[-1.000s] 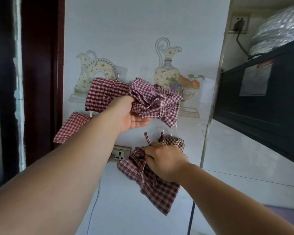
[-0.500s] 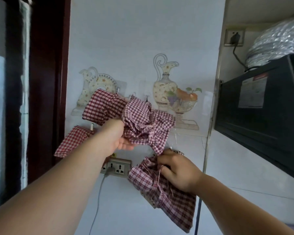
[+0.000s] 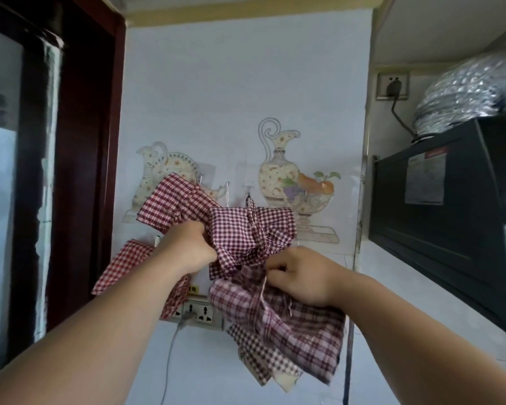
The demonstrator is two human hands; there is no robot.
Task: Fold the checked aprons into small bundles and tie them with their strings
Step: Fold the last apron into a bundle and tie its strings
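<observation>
Several checked aprons hang against the white wall. A purple-and-white checked apron hangs by its strap from a hook, and my left hand grips its bunched left side. Below it droops a plaid apron, whose top edge and string my right hand pinches. A red checked apron hangs behind my left hand. Another red checked one hangs lower left, partly hidden by my left forearm.
A wall socket with a grey cable plugged in sits just below the aprons. A black range hood juts out at the right with a foil duct on top. A dark door frame stands at the left.
The view has tilted up. My left hand has dropped with the purple apron, which now hangs spread from the hook. My right hand has risen, bringing the plaid apron's top up under it.
</observation>
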